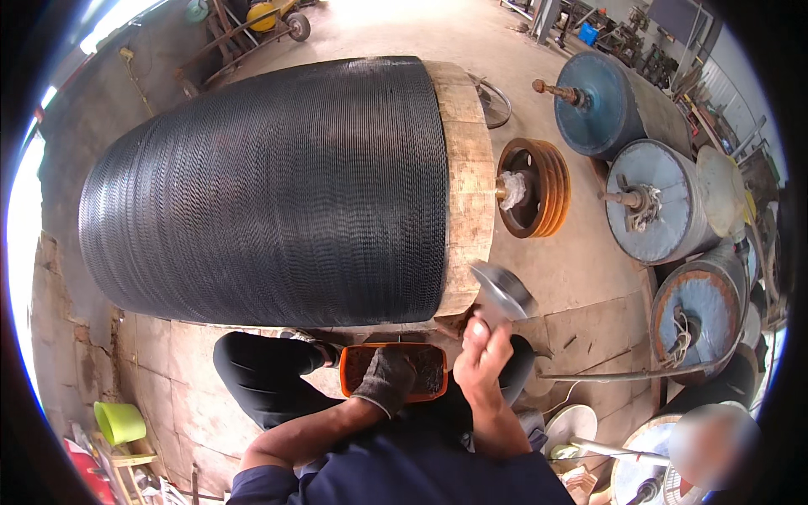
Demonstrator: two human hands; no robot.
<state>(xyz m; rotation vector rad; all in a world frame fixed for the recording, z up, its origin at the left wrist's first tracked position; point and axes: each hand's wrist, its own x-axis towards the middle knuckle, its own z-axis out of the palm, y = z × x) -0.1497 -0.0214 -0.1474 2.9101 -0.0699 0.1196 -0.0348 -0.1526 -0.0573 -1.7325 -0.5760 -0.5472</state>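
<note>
fingers [498,343] grip hammer [507,295] beside drum edge [468,194] (open floor [581,282]).

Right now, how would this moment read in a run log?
left hand: gloved, in orange tray | right hand: bare, gripping hammer-like metal tool | ahead: large black ribbed drum, pale wooden end

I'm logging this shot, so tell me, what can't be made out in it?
All in the head view:
Gloved left hand: its back hides the fingertips in the orange box, so any hold is unclear.
Metal tool: handle mostly covered by the right hand's grip.
Black drum: underside hidden by its own curve.
Round patch, lower right: blurred.
</note>
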